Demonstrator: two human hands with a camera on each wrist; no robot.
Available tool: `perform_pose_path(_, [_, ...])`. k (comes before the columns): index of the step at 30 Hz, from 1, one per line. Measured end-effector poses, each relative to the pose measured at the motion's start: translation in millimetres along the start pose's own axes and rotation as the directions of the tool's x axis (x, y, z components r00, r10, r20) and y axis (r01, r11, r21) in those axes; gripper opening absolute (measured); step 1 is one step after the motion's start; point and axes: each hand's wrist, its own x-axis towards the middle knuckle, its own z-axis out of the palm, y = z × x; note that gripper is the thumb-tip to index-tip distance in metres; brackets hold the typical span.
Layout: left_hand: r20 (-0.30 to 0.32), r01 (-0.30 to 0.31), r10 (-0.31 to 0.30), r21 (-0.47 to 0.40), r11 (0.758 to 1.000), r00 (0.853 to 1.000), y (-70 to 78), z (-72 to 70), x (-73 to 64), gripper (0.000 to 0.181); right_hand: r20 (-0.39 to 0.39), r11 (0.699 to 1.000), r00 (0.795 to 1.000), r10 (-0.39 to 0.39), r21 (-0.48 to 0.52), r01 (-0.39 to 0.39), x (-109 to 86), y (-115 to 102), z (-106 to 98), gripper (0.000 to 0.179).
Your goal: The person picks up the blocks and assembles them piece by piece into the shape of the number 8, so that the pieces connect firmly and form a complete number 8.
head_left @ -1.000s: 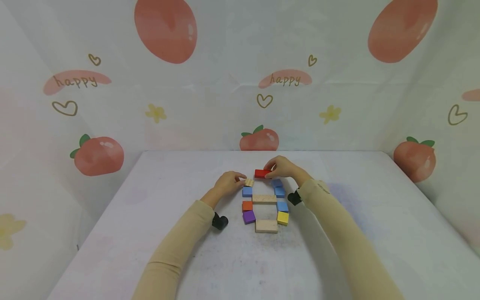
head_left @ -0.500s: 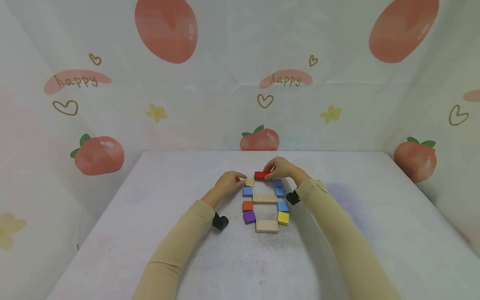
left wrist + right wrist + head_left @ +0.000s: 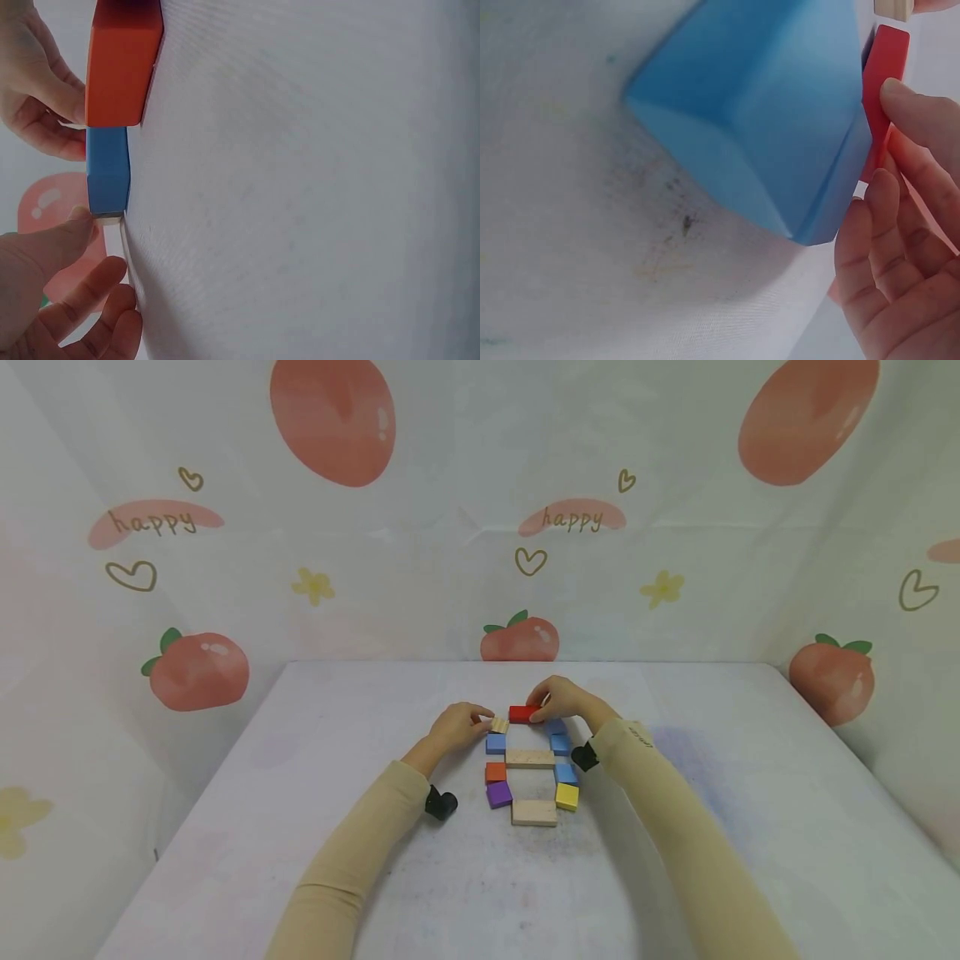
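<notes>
In the head view my left hand [image 3: 453,727] holds a small natural-wood block [image 3: 499,725] at the far left corner of a ring of blocks. The left wrist view shows its thumb at the edge of that block, mostly hidden behind a blue block [image 3: 108,171]. A long red block [image 3: 522,714] at the far end is pinched between the thumb and fingers of my right hand [image 3: 567,697], as the right wrist view also shows. Just nearer than the right hand lies a blue block [image 3: 555,727], which looms large in the right wrist view.
Nearer on the white table [image 3: 300,827] are more blue blocks, an orange block [image 3: 495,772], a purple block [image 3: 498,794] and a yellow block [image 3: 567,797]. Two long wooden blocks lie crosswise: a middle plank [image 3: 529,759] and a front plank [image 3: 534,813]. A printed cloth [image 3: 420,552] hangs behind.
My right hand has drawn the red block slightly nearer to me, toward the far end of the ring. The left hand and the other blocks stay in place.
</notes>
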Motion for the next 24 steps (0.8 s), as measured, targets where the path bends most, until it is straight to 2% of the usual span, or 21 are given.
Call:
perform_pose_path(10, [-0.009,-0.018,0.018,0.006,1.0,1.0,-1.4,0.7,0.3,0.029,0.013,1.0,1.0,-0.021,0.005,0.021,-2.3,-3.2,0.1,0.026])
perform_pose_path(18, [-0.015,-0.023,0.023,0.007,1.0,1.0,-0.6,0.1,-0.1,0.029,0.018,0.999,1.0,0.009,0.031,-0.009,-2.3,-2.9,0.7,0.026])
perform_pose_path(24, [-0.018,-0.025,0.026,0.026,0.999,1.0,0.2,0.1,0.0,0.029,0.008,1.0,1.0,-0.001,0.014,0.001,-0.9,0.4,2.0,0.028])
